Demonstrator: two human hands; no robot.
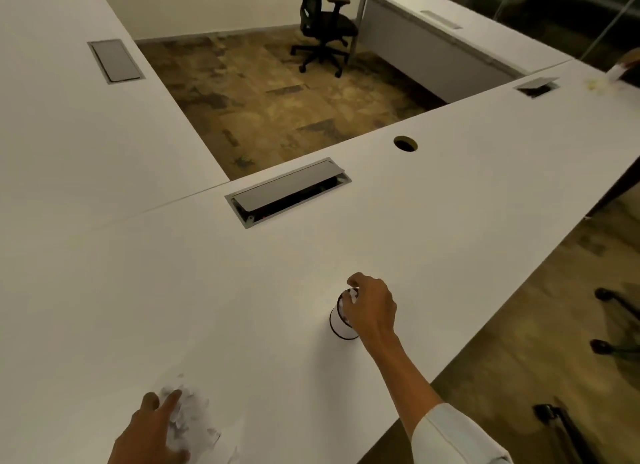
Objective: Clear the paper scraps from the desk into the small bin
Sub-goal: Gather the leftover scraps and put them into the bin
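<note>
White laminate forms the desk (450, 204), and only the head view is given. Near its front edge a small bin (341, 320), white with dark rims, is stood upright within easy reach of both arms, presumably so that scraps can be dropped in without a stretch. Over its mouth the right hand (372, 307) is held, fingers curled together and pinched on a bit of white paper (352, 295) at the rim; the paper is judged to be on the point of being let go or pressed down into the bin. At the lower left a heap of crumpled paper scraps (194, 418) lies on the desk, well apart from the bin. The left hand (152, 432) is laid on that heap with fingers spread and slightly bent, touching the paper but not yet clamped on it, apparently to gather it for the next load. Much of the clearing is therefore judged to remain.
</note>
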